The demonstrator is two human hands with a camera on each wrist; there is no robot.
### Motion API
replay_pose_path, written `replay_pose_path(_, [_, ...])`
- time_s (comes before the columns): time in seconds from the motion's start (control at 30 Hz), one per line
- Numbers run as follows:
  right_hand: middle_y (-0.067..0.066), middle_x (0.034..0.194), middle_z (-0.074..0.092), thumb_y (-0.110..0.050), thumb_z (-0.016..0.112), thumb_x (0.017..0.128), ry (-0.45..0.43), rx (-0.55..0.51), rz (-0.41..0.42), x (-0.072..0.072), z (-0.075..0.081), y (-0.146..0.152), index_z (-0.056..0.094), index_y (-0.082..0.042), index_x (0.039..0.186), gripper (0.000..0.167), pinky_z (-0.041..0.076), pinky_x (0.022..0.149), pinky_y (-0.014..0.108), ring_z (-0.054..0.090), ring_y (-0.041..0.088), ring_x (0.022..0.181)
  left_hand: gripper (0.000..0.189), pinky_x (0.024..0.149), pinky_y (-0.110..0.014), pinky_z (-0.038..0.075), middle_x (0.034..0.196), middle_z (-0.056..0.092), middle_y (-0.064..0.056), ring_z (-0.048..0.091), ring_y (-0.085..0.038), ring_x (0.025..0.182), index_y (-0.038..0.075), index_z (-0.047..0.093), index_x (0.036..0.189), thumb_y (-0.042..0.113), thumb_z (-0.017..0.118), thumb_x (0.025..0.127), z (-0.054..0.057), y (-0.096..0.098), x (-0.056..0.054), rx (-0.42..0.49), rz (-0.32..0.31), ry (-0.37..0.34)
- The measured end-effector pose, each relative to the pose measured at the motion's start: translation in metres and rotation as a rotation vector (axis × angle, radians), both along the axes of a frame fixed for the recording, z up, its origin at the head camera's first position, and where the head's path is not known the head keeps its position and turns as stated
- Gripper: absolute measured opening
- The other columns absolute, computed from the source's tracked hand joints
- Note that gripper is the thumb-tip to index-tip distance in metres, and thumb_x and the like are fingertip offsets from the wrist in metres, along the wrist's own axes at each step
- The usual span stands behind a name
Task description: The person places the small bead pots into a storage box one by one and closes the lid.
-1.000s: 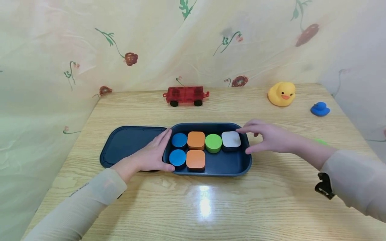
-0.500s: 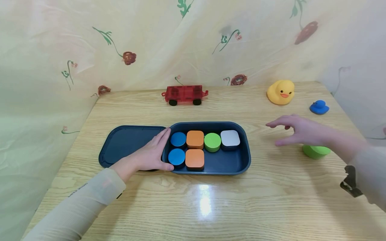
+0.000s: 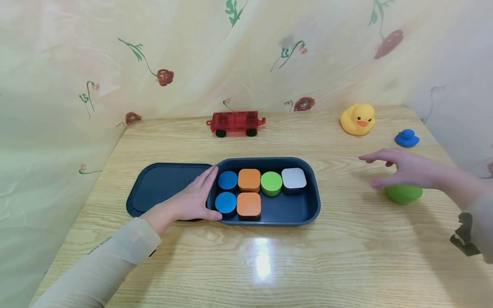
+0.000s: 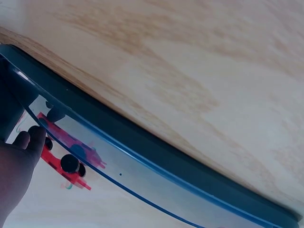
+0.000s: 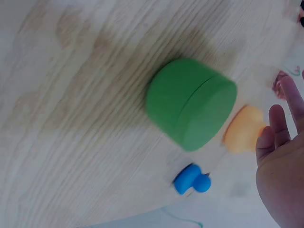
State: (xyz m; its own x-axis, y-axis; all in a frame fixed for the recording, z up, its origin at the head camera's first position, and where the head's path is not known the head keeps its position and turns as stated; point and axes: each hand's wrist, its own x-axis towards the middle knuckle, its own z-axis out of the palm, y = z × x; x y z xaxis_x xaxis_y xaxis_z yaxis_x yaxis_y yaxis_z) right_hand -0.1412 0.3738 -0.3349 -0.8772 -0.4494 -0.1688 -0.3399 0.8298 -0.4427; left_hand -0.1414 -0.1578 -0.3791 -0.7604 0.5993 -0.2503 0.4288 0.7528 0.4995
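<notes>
A dark blue box [image 3: 286,221] holds two round blue-topped containers, two square orange-topped ones, a round green one [image 3: 271,184] and a square white-topped one [image 3: 294,178]. My left hand [image 3: 192,199] rests along the box's left end, thumb at the front corner and fingers at the back. On the right, my right hand [image 3: 408,169] hovers with parted fingers, holding nothing. Partly behind it in the head view stands another round green container [image 3: 405,196]; the right wrist view shows this green container [image 5: 192,102] whole, apart from the hand.
A dark blue lid [image 3: 165,188] lies flat left of the box, partly under my left hand in view. Along the back stand a red toy wagon [image 3: 235,122], a yellow duck [image 3: 357,119] and a small blue duck [image 3: 407,138]. A flowered curtain hangs behind the wooden table.
My right hand has left the box's right end, beside the white-topped container, and moved right to near the separate green container. The left hand has stayed on the box.
</notes>
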Motion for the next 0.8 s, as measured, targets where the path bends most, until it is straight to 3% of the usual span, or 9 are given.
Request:
replay_pose_path(0.27, [0.016,0.124,0.055,-0.035,0.079,0.075,0.040,0.098,-0.006,0.011,-0.004,0.020,0.057,-0.009,0.128,0.063,0.046,0.077,0.044,0.050,0.034,0.110,0.120,0.108,-0.053,0.019,0.156,-0.012,-0.003,0.006,-0.032,0.141,0.017,-0.013,0.150,0.061,0.068,0.074,0.001,0.001,0.001,-0.013,0.006,-0.005])
replay_pose_path(0.5, [0.024,0.126,0.051,-0.042,0.079,0.072,0.055,0.190,-0.053,0.016,-0.008,0.038,0.059,-0.011,0.126,0.066,0.037,0.079,0.062,0.043,0.051,0.111,0.120,0.108,-0.054,0.018,0.156,-0.012,-0.003,0.005,-0.032,0.141,0.016,-0.014,0.150,0.061,0.068,0.074,0.003,0.002,0.001,-0.016,0.012,-0.012])
replay_pose_path(0.67, [0.023,0.122,0.053,-0.044,0.081,0.068,0.094,0.262,-0.003,0.019,-0.014,0.050,0.058,-0.010,0.125,0.071,0.041,0.074,0.061,0.051,0.050,0.102,0.120,0.108,-0.053,0.018,0.156,-0.013,-0.002,0.005,-0.032,0.141,0.016,-0.015,0.149,0.062,0.068,0.074,0.002,0.002,0.001,-0.019,0.010,-0.012])
replay_pose_path(0.8, [0.022,0.121,0.053,-0.042,0.083,0.065,0.078,0.235,0.014,0.021,-0.018,0.055,0.056,-0.008,0.125,0.074,0.046,0.072,0.055,0.054,0.045,0.100,0.121,0.109,-0.053,0.018,0.156,-0.013,-0.002,0.005,-0.031,0.141,0.016,-0.015,0.149,0.061,0.068,0.074,0.002,0.001,0.001,-0.018,0.009,-0.015])
